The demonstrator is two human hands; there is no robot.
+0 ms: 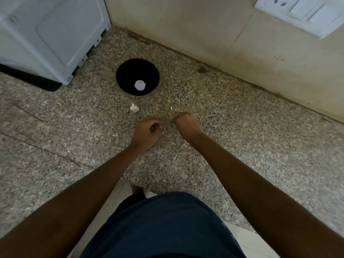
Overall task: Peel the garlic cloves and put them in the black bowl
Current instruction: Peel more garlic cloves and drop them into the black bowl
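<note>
The black bowl (130, 71) stands on the speckled granite counter (242, 146), with one pale white piece (139, 85) lying in its bottom. An unpeeled garlic piece (134, 108) sits on the counter just in front of the bowl. My left hand (148, 131) hovers below it, fingers curled, pinching a small pale garlic clove (160, 127) at the fingertips. My right hand (187, 124) is a short gap to the right, curled into a fist with its back up. Whatever is inside the fist is hidden.
A white appliance (52, 34) on a black mat fills the back left corner. The tiled wall (204, 30) runs along the back right and carries a switch plate (305, 12). A scrap of peel (171, 108) lies near my right hand. The counter's front edge is by my body.
</note>
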